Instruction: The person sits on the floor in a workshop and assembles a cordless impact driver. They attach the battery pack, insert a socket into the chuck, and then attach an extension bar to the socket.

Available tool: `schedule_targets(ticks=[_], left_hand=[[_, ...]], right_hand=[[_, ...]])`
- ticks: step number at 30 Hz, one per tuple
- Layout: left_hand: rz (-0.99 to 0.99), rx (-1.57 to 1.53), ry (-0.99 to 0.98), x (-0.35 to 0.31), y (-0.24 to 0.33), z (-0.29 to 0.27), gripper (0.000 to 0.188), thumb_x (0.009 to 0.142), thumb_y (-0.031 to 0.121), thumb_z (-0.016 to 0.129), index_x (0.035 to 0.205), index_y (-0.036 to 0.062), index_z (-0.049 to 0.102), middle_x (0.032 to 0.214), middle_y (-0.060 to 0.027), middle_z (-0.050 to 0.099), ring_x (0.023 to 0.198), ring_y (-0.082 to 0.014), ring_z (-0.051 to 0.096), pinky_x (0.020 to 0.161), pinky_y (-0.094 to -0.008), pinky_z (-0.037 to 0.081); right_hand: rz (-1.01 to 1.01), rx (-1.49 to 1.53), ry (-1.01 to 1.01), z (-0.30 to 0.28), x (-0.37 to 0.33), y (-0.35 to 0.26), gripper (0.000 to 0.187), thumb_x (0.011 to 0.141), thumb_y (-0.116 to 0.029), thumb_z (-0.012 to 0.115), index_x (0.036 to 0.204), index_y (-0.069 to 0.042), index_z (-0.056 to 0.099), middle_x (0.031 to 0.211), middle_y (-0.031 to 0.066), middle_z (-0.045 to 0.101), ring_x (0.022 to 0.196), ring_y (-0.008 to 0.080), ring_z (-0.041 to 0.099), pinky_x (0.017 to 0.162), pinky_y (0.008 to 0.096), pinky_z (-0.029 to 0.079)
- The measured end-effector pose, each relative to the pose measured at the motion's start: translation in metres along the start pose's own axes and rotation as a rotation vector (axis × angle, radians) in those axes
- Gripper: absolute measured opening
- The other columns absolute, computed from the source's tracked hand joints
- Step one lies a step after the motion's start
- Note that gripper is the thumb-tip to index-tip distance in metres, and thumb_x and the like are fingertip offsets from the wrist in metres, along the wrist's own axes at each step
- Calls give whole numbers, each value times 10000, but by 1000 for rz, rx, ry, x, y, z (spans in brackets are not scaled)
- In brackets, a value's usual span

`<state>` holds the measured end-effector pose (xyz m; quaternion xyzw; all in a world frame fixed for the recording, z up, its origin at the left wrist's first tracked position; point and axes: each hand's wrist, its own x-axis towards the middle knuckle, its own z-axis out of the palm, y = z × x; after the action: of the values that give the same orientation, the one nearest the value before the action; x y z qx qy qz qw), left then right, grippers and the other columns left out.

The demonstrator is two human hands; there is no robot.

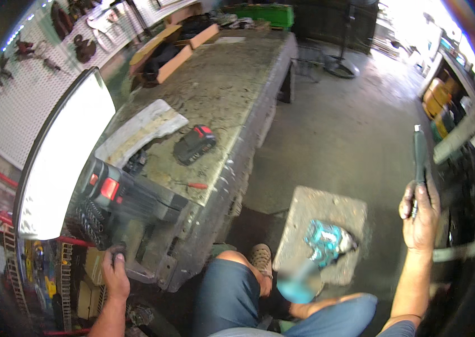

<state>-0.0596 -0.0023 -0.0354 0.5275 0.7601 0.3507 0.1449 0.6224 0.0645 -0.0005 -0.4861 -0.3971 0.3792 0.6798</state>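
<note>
My right hand point(421, 216) is raised at the right, fingers closed round a screwdriver point(419, 154). Its dark handle points up with a metal tip, and a thin shank shows between the fingers. At the lower left, my left hand point(117, 272) is closed at the lower edge of a black tool case point(136, 196) with red latches. Small sockets point(88, 220) line the case's left side; its front part is smeared by motion. The case lies at the near corner of the workbench point(237, 84). My left fingertips are partly hidden.
On the bench lie a black-and-red battery pack point(194, 144), a small red-handled screwdriver point(190, 185) and a pale cloth point(142, 129). A bright lamp panel point(66, 163) stands at left. Between my knees and the bench, a teal power tool point(327, 241) rests on a worn board point(327, 208).
</note>
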Motion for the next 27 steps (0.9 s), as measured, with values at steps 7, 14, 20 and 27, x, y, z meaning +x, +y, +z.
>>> schedule_targets(ticks=[7,14,20,27], left_hand=[[59,256,-37,-11,-4,-9,456,1053,298,596,1294,-79,686,1216,-292,735,1190,-474,679,1059,-543,500],[172,241,-9,-24,-26,10,532,1100,302,565,1481,-66,606,1465,-281,656,1302,-490,642,1156,-531,474],[-227,62,-64,-11,4,6,445,857,279,817,1228,51,721,1379,-222,680,1280,-440,655,1126,-506,530],[-77,243,-94,9,42,-21,498,826,333,824,1200,20,719,1359,-232,672,1231,-430,673,1027,-511,593]], right_hand=[[329,319,-326,127,104,5,574,1092,-296,717,1565,-27,534,924,59,691,697,131,652,573,263,488],[780,-172,-732,250,126,-24,155,1069,-94,608,1205,-50,549,912,78,674,666,121,620,569,269,492],[387,-1031,-912,331,175,-10,567,971,-210,735,1460,47,607,951,105,675,842,190,644,748,374,528],[55,-1154,-940,428,222,118,366,1045,-182,712,1351,18,693,1065,238,721,957,423,683,894,484,555]])
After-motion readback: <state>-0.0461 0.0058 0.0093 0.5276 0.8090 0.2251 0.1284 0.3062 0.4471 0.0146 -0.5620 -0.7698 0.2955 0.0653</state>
